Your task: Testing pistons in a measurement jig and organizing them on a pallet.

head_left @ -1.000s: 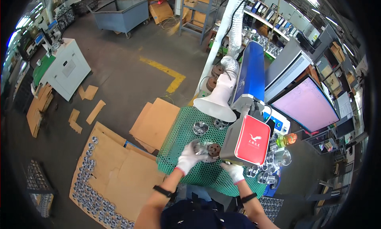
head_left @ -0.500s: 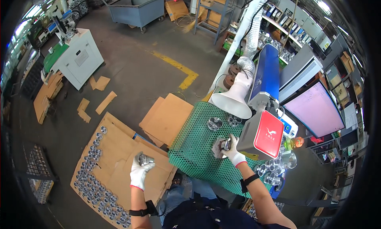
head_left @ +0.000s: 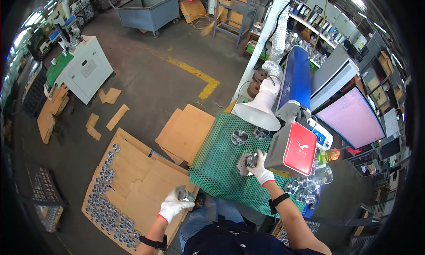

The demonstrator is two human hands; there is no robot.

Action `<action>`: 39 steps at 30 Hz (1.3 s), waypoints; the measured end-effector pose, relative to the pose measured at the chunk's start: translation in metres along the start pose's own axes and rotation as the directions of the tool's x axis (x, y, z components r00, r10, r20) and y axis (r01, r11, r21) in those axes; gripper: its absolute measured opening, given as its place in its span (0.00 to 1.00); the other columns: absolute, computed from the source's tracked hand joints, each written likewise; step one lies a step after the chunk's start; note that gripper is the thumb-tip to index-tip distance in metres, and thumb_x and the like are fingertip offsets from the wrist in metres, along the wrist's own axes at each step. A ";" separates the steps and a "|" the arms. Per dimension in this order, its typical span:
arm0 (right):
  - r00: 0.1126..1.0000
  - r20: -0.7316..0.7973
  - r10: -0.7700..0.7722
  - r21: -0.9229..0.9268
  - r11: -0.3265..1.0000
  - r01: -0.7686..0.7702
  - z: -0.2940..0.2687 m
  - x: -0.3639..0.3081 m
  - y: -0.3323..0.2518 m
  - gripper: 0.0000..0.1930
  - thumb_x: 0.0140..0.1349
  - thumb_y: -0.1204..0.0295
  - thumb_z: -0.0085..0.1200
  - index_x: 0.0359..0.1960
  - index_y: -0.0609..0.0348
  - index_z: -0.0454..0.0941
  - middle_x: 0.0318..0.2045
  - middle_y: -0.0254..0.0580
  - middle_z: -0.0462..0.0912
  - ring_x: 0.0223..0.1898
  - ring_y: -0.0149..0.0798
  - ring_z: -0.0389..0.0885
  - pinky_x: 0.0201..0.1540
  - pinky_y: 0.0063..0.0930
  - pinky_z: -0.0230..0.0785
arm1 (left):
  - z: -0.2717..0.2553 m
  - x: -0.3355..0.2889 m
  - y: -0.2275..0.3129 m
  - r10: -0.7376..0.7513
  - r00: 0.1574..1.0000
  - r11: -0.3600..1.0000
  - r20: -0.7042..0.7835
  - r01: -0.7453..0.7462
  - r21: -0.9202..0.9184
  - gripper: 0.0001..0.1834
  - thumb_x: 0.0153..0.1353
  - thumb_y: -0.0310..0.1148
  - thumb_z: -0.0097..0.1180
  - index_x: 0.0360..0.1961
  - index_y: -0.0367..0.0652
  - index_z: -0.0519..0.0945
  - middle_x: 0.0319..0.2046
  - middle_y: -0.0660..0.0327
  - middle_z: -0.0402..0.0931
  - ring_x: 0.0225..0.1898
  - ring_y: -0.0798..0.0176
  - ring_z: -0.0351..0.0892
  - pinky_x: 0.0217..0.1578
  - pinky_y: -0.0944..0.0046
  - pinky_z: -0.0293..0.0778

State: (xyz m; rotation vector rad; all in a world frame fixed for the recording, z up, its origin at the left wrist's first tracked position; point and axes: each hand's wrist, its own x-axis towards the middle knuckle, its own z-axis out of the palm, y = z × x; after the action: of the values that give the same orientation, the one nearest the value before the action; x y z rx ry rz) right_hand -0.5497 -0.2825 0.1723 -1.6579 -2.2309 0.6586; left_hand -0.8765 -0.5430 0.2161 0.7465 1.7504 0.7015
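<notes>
My left hand [head_left: 171,206], in a white knit glove, is closed on a shiny round metal part [head_left: 182,193]. It hangs over the near right edge of the cardboard sheet, close to my legs. My right hand [head_left: 261,170], gloved too, is wrapped around another round metal part [head_left: 252,160], which sits at a grey metal fixture [head_left: 242,164] on the green perforated mat [head_left: 217,175]. The red-and-grey head [head_left: 297,149] of a machine stands just right of that hand. Further back on the mat are two similar parts, one a silvery cup-like piece [head_left: 239,138].
Many shiny parts [head_left: 106,210] stand in rows on the cardboard sheet [head_left: 141,184] at lower left. A white suction hood [head_left: 259,109] overhangs the mat's far side. Clear, glassy-looking pieces [head_left: 305,184] crowd the right edge. A monitor [head_left: 349,118] stands beyond.
My left hand has moved right and toward my body with its metal part, and has turned. My right hand stays on the part at the fixture.
</notes>
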 end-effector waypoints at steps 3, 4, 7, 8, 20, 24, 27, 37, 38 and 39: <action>0.999 -0.047 0.001 -0.054 0.999 -0.004 0.016 0.008 0.025 0.42 0.43 0.62 0.69 0.62 0.55 0.63 0.54 0.51 0.72 0.57 0.56 0.72 0.61 0.47 0.65 | 0.011 -0.010 0.015 -0.086 0.995 0.990 0.057 0.092 -0.109 0.52 0.39 0.33 0.80 0.66 0.34 0.66 0.50 0.53 0.79 0.49 0.61 0.80 0.49 0.64 0.78; 0.999 -0.047 0.004 -0.053 0.999 -0.006 0.019 0.008 0.027 0.42 0.43 0.62 0.69 0.62 0.55 0.63 0.54 0.51 0.72 0.57 0.56 0.72 0.61 0.47 0.65 | 0.013 -0.012 0.016 -0.090 0.995 0.985 0.051 0.096 -0.143 0.52 0.39 0.33 0.80 0.66 0.34 0.65 0.50 0.52 0.79 0.49 0.61 0.80 0.48 0.64 0.79; 0.994 -0.096 -0.061 -0.105 0.993 0.050 0.025 0.008 0.037 0.42 0.44 0.61 0.69 0.63 0.55 0.63 0.54 0.52 0.72 0.57 0.57 0.71 0.61 0.48 0.65 | 0.017 -0.018 0.034 -0.092 0.994 0.988 0.054 0.098 -0.118 0.52 0.39 0.33 0.80 0.66 0.34 0.65 0.50 0.53 0.78 0.49 0.60 0.80 0.49 0.63 0.78; 0.992 -0.088 -0.095 -0.086 0.992 0.087 0.024 0.007 0.042 0.41 0.44 0.61 0.69 0.62 0.55 0.65 0.55 0.52 0.72 0.58 0.56 0.71 0.61 0.48 0.65 | 0.017 -0.019 0.039 -0.083 0.995 0.985 0.061 0.092 -0.148 0.51 0.40 0.34 0.79 0.66 0.35 0.66 0.50 0.52 0.78 0.50 0.59 0.80 0.50 0.62 0.78; 0.906 -0.384 -0.178 -0.111 0.983 0.146 0.024 0.017 -0.007 0.15 0.54 0.65 0.62 0.39 0.61 0.79 0.37 0.50 0.77 0.41 0.53 0.77 0.44 0.46 0.71 | 0.014 -0.039 -0.001 -0.033 0.973 0.983 -0.228 0.073 0.171 0.55 0.36 0.46 0.79 0.68 0.43 0.67 0.53 0.46 0.76 0.52 0.47 0.80 0.54 0.54 0.76; 0.989 -0.137 0.054 0.104 0.994 -0.040 -0.014 0.006 -0.045 0.25 0.50 0.60 0.65 0.49 0.59 0.78 0.53 0.56 0.73 0.53 0.58 0.73 0.56 0.47 0.68 | 0.012 -0.055 0.076 0.053 0.967 0.892 -0.248 0.066 0.447 0.59 0.36 0.47 0.78 0.70 0.41 0.62 0.53 0.46 0.76 0.53 0.45 0.79 0.54 0.52 0.76; 0.987 -0.059 0.153 -0.068 0.985 -0.156 -0.037 -0.026 -0.065 0.29 0.51 0.59 0.65 0.54 0.60 0.74 0.56 0.55 0.73 0.56 0.58 0.73 0.58 0.47 0.66 | 0.013 -0.063 0.092 0.360 0.892 0.803 -0.274 -0.146 0.578 0.55 0.37 0.45 0.76 0.68 0.44 0.62 0.46 0.46 0.76 0.46 0.42 0.80 0.47 0.48 0.78; 0.953 -0.281 0.112 -0.035 0.991 -0.126 -0.017 -0.178 -0.044 0.27 0.48 0.65 0.67 0.52 0.59 0.77 0.49 0.54 0.79 0.52 0.56 0.76 0.56 0.46 0.68 | 0.009 -0.084 0.135 0.622 0.765 0.672 -0.166 -0.412 0.616 0.53 0.38 0.41 0.73 0.67 0.39 0.62 0.39 0.47 0.77 0.40 0.42 0.79 0.43 0.47 0.76; 0.952 -0.284 0.113 -0.035 0.991 -0.128 -0.016 -0.179 -0.045 0.27 0.48 0.65 0.67 0.52 0.59 0.77 0.49 0.54 0.79 0.52 0.56 0.76 0.56 0.46 0.68 | 0.009 -0.086 0.137 0.640 0.750 0.667 -0.168 -0.433 0.606 0.53 0.38 0.41 0.73 0.67 0.40 0.62 0.40 0.47 0.77 0.41 0.42 0.79 0.43 0.47 0.76; 0.955 -0.271 0.120 -0.001 0.992 -0.125 -0.017 -0.178 -0.050 0.26 0.49 0.65 0.66 0.51 0.60 0.78 0.49 0.54 0.80 0.51 0.56 0.77 0.55 0.45 0.69 | 0.010 -0.088 0.136 0.642 0.748 0.666 -0.168 -0.436 0.606 0.53 0.38 0.41 0.73 0.67 0.40 0.62 0.40 0.47 0.77 0.41 0.42 0.79 0.43 0.47 0.76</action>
State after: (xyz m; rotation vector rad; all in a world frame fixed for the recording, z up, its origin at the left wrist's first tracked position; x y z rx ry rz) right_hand -0.5295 -0.4608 0.2202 -1.7868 -1.9600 0.4106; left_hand -0.8250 -0.5232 0.3687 1.6887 2.1140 0.7947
